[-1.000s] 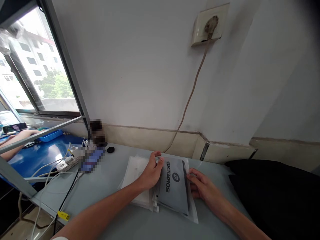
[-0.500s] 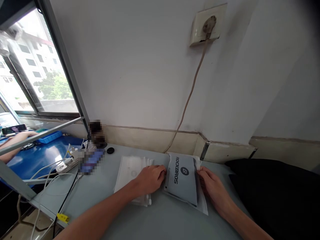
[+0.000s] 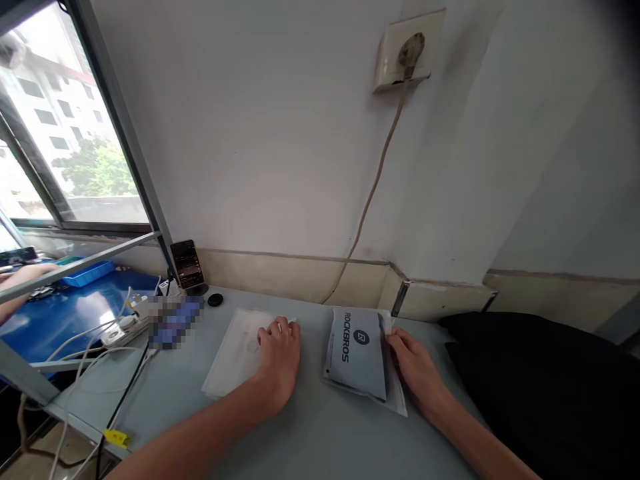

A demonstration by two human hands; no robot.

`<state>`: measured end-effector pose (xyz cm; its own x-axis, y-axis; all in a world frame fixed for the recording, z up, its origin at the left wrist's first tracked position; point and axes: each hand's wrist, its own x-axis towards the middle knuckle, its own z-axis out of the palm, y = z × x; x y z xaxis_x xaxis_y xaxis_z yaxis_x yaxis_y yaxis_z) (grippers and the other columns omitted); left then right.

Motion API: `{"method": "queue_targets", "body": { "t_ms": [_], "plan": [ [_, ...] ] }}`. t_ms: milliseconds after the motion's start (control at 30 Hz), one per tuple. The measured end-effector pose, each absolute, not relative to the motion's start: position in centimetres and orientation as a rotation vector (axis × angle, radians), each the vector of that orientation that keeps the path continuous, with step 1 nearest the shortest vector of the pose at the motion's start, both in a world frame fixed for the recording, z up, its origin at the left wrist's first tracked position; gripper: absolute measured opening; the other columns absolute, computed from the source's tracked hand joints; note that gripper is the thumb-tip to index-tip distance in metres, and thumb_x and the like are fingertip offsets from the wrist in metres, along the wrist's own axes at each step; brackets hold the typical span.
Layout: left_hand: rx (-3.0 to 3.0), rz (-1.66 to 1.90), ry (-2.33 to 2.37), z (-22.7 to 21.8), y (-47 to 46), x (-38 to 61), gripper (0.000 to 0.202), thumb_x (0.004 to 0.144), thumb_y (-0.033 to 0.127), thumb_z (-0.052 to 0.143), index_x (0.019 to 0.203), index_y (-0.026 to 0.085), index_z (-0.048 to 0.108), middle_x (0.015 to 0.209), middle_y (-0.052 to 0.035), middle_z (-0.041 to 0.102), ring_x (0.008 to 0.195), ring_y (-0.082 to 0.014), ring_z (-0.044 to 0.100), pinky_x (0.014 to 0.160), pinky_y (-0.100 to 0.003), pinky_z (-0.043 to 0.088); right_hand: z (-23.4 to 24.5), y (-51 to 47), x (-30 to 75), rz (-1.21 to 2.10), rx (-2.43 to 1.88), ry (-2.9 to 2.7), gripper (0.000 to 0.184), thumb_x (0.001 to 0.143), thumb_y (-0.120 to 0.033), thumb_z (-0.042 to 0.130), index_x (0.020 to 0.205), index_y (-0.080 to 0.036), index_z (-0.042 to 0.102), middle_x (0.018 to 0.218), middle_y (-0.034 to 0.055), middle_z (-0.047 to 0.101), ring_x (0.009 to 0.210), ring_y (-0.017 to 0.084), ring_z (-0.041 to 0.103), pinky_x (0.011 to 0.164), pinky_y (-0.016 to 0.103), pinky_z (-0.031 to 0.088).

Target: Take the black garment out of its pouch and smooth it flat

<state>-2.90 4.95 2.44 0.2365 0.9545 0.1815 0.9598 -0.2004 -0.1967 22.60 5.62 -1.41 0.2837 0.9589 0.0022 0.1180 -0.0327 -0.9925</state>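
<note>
While the person leans over the pale grey table (image 3: 310, 433), the left hand (image 3: 280, 353) lies flat, palm down and fingers spread loosely, on a stack of clear plastic sleeves (image 3: 235, 350) at the middle of the tabletop, pressing on them rather than gripping. The right hand (image 3: 415, 370) rests with its fingers relaxed and open against the right edge of a grey packet (image 3: 356, 350), touching it but not clamped on it. The two hands are apart, with the packet between them. That packet sits just right of the sleeves, a strip of bare table dividing them, and it lies on top of a clear bag whose edge shows below and to the right. Its print reads ROCKBROS, running sideways along the left side, next to a round logo with an R-like mark (smaller print along the edge is too fine to read).

Further back, a phone (image 3: 187, 264) stands propped against the wall with its screen lit, though nothing on it can be read, and a small black round object (image 3: 215, 300) lies just beside it. A white power strip (image 3: 123, 327) with trailing cables sits at the left edge. On the wall above, a beige cable (image 3: 373, 187) drops from a wall socket (image 3: 403, 59) to behind the table. A black bag (image 3: 540, 387) fills the right side. Through the frame at the left, another person's arm (image 3: 17, 283) rests on a blue table (image 3: 60, 320).
</note>
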Motion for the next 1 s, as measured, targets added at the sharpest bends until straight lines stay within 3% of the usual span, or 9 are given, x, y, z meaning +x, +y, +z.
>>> {"method": "queue_targets", "body": {
  "t_ms": [167,267,400,533,600,733,833,900,1000],
  "plan": [
    [-2.318,-0.086,-1.79,1.1,5.8,-3.3,0.042,0.084,0.029,0.071,0.124,0.015,0.066,0.114,-0.0261,0.063,0.098,-0.0437,0.061,0.077,-0.052,0.049,-1.0,5.4,22.6,0.931,-1.435,-1.136,0.024,0.083,-0.048,0.059,0.075,-0.025,0.059,0.069,-0.0006,0.063,0.067,0.022,0.058,0.059,0.032,0.047],
    [-2.343,-0.199,-1.791,0.8,6.2,-3.9,0.047,0.084,0.035,0.072,0.127,0.019,0.066,0.123,-0.0258,0.063,0.103,-0.0444,0.06,0.081,-0.054,0.049,-0.9,5.3,22.6,0.939,-1.425,-1.188,0.025,0.084,-0.05,0.058,0.078,-0.025,0.06,0.07,0.0,0.063,0.07,0.023,0.059,0.061,0.032,0.047],
    [-2.452,-0.337,-1.681,1.6,6.3,-3.8,0.06,0.083,0.035,0.074,0.139,0.018,0.057,0.147,-0.0268,0.05,0.127,-0.0514,0.05,0.099,-0.064,0.042,-0.6,5.1,22.3,0.979,-1.405,-1.27,0.027,0.086,-0.052,0.056,0.076,-0.026,0.057,0.067,-0.0011,0.059,0.067,0.022,0.054,0.06,0.031,0.044],
    [-2.745,-0.854,-1.638,2.3,6.0,-2.3,0.046,0.106,0.033,0.04,0.15,0.021,0.042,0.154,-0.0178,0.046,0.135,-0.0342,0.05,0.11,-0.051,0.041,0.0,4.5,21.8,1.068,-1.355,-1.366,0.031,0.085,-0.054,0.058,0.075,-0.025,0.057,0.067,-0.0029,0.055,0.064,0.019,0.051,0.06,0.029,0.043],
    [-2.863,-1.174,-1.776,2.4,5.7,-1.5,0.046,0.11,0.041,0.028,0.15,0.022,0.039,0.149,-0.0151,0.053,0.129,-0.0265,0.056,0.106,-0.042,0.046,0.3,4.3,21.6,1.147,-1.317,-1.424,0.033,0.085,-0.055,0.059,0.075,-0.024,0.057,0.067,-0.0035,0.054,0.064,0.018,0.05,0.06,0.028,0.043],
    [-3.046,-1.238,-1.997,2.5,5.9,-1.3,0.054,0.104,0.061,0.042,0.136,0.021,0.055,0.113,-0.0098,0.071,0.101,-0.0248,0.067,0.085,-0.035,0.051,0.6,4.2,21.7,1.302,-1.24,-1.505,0.038,0.087,-0.059,0.06,0.073,-0.024,0.054,0.067,-0.0046,0.049,0.063,0.016,0.045,0.061,0.027,0.04],
    [-3.282,-1.018,-1.892,2.6,6.6,-1.8,0.051,0.096,0.066,0.054,0.11,0.019,0.069,0.092,-0.005,0.07,0.082,-0.0212,0.063,0.069,-0.03,0.045,0.7,4.0,21.8,1.315,-1.239,-1.561,0.043,0.088,-0.061,0.059,0.069,-0.024,0.049,0.066,-0.005,0.044,0.062,0.015,0.039,0.06,0.027,0.037],
    [-3.441,-0.946,-1.81,2.7,7.1,-2.1,0.052,0.095,0.068,0.055,0.093,0.018,0.068,0.084,-0.0032,0.065,0.075,-0.0183,0.059,0.064,-0.028,0.041,1.0,3.8,21.6,1.305,-1.256,-1.574,0.048,0.088,-0.065,0.06,0.067,-0.024,0.047,0.065,-0.005,0.042,0.062,0.015,0.037,0.059,0.027,0.036],
    [-3.598,-0.988,-1.711,2.7,7.6,-2.4,0.052,0.093,0.069,0.058,0.088,0.018,0.063,0.082,-0.0018,0.061,0.074,-0.0165,0.055,0.064,-0.026,0.039,1.4,3.5,21.2,1.311,-1.254,-1.546,0.049,0.088,-0.07,0.061,0.072,-0.024,0.055,0.066,-0.0042,0.047,0.063,0.015,0.041,0.059,0.027,0.038]
  ]
}}
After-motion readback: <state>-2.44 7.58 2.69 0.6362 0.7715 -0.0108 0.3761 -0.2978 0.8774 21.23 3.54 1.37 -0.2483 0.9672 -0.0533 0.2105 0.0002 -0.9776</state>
